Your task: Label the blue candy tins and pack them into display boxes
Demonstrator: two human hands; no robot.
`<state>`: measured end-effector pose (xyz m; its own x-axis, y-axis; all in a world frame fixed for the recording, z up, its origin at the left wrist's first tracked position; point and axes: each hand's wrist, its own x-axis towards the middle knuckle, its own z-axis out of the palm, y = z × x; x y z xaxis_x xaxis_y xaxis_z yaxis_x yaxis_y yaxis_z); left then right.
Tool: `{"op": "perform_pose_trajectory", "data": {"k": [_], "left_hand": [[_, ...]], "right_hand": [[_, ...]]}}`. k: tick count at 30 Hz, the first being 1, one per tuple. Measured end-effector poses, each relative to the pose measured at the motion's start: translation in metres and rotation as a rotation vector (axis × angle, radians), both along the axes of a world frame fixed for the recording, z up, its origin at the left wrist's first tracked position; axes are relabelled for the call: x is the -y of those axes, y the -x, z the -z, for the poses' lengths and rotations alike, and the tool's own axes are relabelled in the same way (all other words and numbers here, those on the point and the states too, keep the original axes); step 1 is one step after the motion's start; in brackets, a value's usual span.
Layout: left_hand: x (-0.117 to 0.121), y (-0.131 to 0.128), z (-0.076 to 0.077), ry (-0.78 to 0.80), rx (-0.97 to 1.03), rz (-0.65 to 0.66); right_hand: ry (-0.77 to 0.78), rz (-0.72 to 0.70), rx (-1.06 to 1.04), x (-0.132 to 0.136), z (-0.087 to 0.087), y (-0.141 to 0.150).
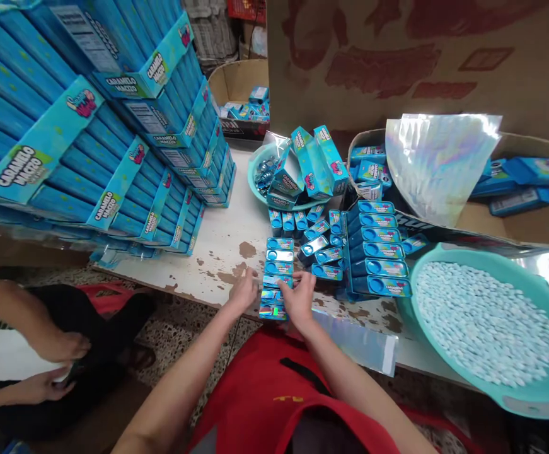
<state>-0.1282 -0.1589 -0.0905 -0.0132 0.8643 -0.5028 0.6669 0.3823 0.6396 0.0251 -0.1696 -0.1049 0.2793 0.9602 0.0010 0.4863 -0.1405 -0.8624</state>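
Column of 6 blue "CARAMELO MACIZO" candy tins at the near edge of the worn white table. Left hand half-curled at its left side, right hand half-curled at its right, thumb on a lid. Can't tell if either grips. Teal candy basin on the right.

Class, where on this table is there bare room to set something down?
Widest bare patch: the worn white tabletop between the stacked display boxes and the column of tins. Crowded: from the small bowl and loose tins across to the candy basin.
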Motion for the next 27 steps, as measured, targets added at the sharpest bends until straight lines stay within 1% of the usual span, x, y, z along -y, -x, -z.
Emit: {"op": "perform_pose_trajectory", "data": {"k": [2,4,6,7,8,9,10,11,12,13,14,15,16,17,19,21,23,25,27], "left_hand": [[0.006,-0.007,0.0,-0.03,-0.012,-0.075],[0.013,-0.016,-0.003,-0.037,0.094,-0.141],[0.018,-0.022,-0.007,0.012,0.186,-0.155],[0.019,-0.023,-0.01,0.041,0.167,-0.139],[0.02,-0.022,-0.014,0.044,0.088,-0.113],[0.021,-0.02,-0.018,0.003,-0.026,-0.097],[0.021,-0.02,-0.024,-0.079,-0.137,-0.086],[0.022,-0.022,-0.03,-0.192,-0.209,-0.068],[0.023,-0.027,-0.037,-0.316,-0.223,-0.033],[0.024,-0.038,-0.044,-0.426,-0.18,0.038],[0.026,-0.053,-0.051,-0.503,-0.095,0.153],[0.029,-0.073,-0.056,-0.543,0.005,0.3],[0.031,-0.096,-0.06,-0.542,0.09,0.475],[0.031,-0.122,-0.061,-0.514,0.128,0.64],[0.029,-0.173,-0.057,-0.409,0.05,0.844],[0.024,-0.211,-0.047,-0.26,-0.081,0.929],[0.018,-0.231,-0.035,-0.174,-0.146,0.966],[0.013,-0.236,-0.027,-0.173,-0.136,0.986],[0.008,-0.234,-0.024,-0.183,-0.11,0.995]], "right_hand": [[0.036,-0.002,-0.012,-0.001,0.002,-0.001],[0.088,-0.031,0.017,-0.004,0.0,0.001],[0.136,-0.053,0.048,-0.008,-0.004,0.005],[0.15,-0.062,0.058,-0.01,-0.008,0.006],[0.155,-0.07,0.067,-0.011,-0.013,0.004],[0.147,-0.089,0.069,-0.011,-0.019,0.0],[0.123,-0.121,0.062,-0.008,-0.026,-0.007],[0.083,-0.159,0.047,-0.002,-0.033,-0.017],[0.032,-0.192,0.029,0.008,-0.04,-0.032],[-0.025,-0.211,0.015,0.021,-0.046,-0.049],[-0.079,-0.193,0.016,0.036,-0.051,-0.069],[-0.118,-0.116,0.05,0.053,-0.054,-0.091],[-0.134,-0.023,0.108,0.07,-0.055,-0.113],[-0.135,0.061,0.173,0.086,-0.055,-0.135],[-0.136,0.172,0.296,0.113,-0.049,-0.171],[-0.15,0.204,0.408,0.129,-0.04,-0.194],[-0.175,0.194,0.506,0.136,-0.031,-0.202],[-0.185,0.176,0.606,0.134,-0.025,-0.201],[-0.169,0.159,0.723,0.127,-0.022,-0.196]]}}
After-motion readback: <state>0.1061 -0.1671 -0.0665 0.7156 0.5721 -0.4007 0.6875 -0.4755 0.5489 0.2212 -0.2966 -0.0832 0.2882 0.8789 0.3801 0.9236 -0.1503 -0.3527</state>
